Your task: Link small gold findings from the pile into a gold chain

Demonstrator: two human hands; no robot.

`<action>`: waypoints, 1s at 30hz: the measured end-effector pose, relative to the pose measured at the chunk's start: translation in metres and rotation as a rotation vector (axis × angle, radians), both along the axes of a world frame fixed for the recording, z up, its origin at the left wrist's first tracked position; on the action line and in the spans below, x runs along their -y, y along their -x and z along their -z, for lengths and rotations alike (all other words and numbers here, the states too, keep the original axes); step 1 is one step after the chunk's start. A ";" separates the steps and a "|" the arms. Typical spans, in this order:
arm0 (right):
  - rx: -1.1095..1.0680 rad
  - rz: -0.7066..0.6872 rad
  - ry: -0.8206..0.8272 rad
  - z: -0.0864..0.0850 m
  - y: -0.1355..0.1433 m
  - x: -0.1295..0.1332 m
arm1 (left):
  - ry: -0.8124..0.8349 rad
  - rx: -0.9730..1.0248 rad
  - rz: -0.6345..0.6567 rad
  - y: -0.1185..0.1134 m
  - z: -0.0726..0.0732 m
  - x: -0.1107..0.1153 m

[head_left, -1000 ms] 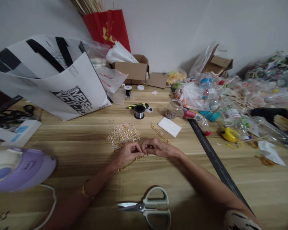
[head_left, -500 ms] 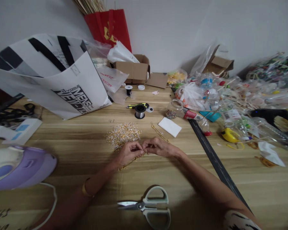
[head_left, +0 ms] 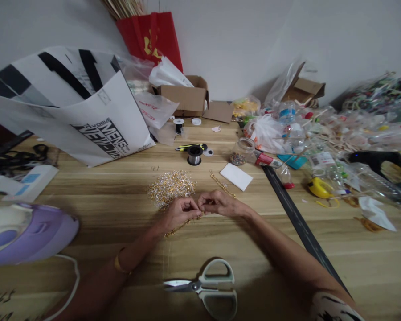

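Observation:
My left hand (head_left: 180, 214) and my right hand (head_left: 220, 204) meet fingertip to fingertip at the middle of the table. A gold chain (head_left: 177, 230) runs from the pinched left fingers down onto the wood. The right thumb and forefinger are closed at the chain's end; whatever tiny piece lies between them is too small to make out. Just behind the left hand lies a heap of gold and clear beads (head_left: 170, 185). Beyond the right hand rests a second gold chain (head_left: 221, 185), beside a white card (head_left: 236, 177).
Scissors (head_left: 200, 285) lie partly open near the front edge. A wire spool (head_left: 195, 155) and a yellow cutter (head_left: 186, 146) are farther back. At left stand a purple appliance (head_left: 50, 232) and a large white bag (head_left: 120, 116). Plastic bottles and a bead jar (head_left: 242, 151) crowd the right.
Both hands keep the same pinch with almost no movement. The right fingers have shifted very slightly upward.

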State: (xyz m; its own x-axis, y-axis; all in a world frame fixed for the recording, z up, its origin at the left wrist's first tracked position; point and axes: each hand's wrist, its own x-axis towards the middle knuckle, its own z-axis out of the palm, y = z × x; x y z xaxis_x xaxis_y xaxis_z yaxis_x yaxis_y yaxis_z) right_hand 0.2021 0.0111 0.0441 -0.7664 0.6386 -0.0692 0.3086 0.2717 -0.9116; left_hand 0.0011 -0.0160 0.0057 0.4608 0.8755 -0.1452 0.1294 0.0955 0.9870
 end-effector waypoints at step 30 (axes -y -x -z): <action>0.033 0.107 -0.092 0.000 0.000 -0.003 | -0.032 0.033 -0.020 0.002 0.004 -0.002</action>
State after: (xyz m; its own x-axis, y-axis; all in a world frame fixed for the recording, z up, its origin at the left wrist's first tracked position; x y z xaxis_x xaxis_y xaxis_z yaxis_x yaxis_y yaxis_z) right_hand 0.2018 0.0137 0.0440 -0.6917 0.7215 -0.0302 0.3696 0.3178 -0.8732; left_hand -0.0008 -0.0137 0.0018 0.4474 0.8884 -0.1025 0.0955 0.0665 0.9932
